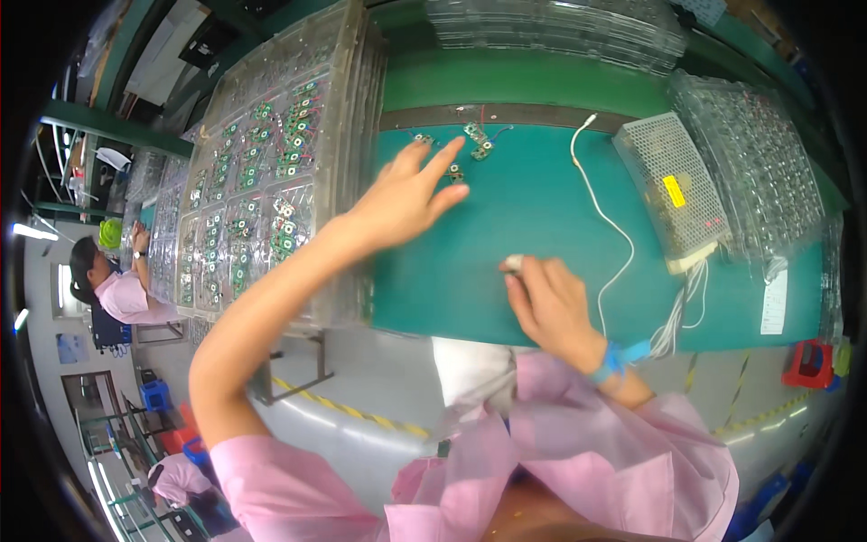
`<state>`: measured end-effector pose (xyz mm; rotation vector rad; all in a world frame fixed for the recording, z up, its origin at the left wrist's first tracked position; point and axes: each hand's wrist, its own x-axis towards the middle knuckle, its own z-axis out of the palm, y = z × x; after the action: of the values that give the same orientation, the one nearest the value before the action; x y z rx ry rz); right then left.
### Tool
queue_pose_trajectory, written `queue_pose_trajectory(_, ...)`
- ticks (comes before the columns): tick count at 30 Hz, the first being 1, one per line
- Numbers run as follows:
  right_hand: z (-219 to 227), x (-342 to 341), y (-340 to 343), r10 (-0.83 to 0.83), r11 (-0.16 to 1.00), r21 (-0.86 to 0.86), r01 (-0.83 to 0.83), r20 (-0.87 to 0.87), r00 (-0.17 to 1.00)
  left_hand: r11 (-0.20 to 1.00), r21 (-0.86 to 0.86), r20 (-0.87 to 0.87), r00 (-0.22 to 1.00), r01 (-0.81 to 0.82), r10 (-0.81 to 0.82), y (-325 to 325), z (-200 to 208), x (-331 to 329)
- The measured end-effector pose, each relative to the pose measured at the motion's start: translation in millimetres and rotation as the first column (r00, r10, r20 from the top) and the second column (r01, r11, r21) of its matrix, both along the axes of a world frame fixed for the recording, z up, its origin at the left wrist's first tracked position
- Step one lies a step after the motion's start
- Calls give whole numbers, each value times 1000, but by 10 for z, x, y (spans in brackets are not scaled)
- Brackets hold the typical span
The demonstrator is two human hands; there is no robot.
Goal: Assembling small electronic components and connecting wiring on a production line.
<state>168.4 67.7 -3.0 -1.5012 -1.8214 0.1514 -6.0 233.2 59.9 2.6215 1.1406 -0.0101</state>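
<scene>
My left hand (402, 194) reaches over the far left of the green work mat (433, 289), its fingers spread and nothing visible in them. Around its fingertips lie a few small green circuit boards with thin wires; the clearest is a circuit board (481, 149) just beyond the index finger. Nearer to me, my right hand (560, 303) hovers over or rests on the front of the mat, fingers curled. Something whitish shows at its index fingertip, too small to name. A blue wrist strap (614, 359) circles my right wrist.
Stacked clear trays (262, 172) holding many circuit boards stand at the left. A white cable (591, 194) crosses the mat. A perforated metal box (668, 172), more clear trays (754, 163) and a paper slip (774, 303) are at the right. A co-worker (135, 289) sits far left.
</scene>
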Motion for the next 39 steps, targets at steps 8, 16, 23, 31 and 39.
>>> queue_pose_trajectory(8, -65, 679, 213, -497, 856, 254, 450, 161, 853, 981, 20, -233, 953, -193, 193, 354, -460, 439)
queue_pose_trajectory(16, -217, 811, 148, -440, 898, 98, 429, 233, 867, 987, 161, -149, 989, 17, 7, -54, -521, 265)
queue_pose_trajectory(23, 313, 498, -186, -26, 999, -39, 16, -270, 963, 849, -515, 533, 733, -115, 423, -782, 22, 343)
queue_pose_trajectory(31, 178, 32, -574, 377, 925, -20, -381, -91, 922, 355, -852, 448, 186, 384, 874, -1246, -83, -104)
queue_pose_trajectory(39, 222, -29, -454, 567, 803, -178, -569, -70, 821, 486, -676, 515, -117, 554, 849, -1775, -522, -444)
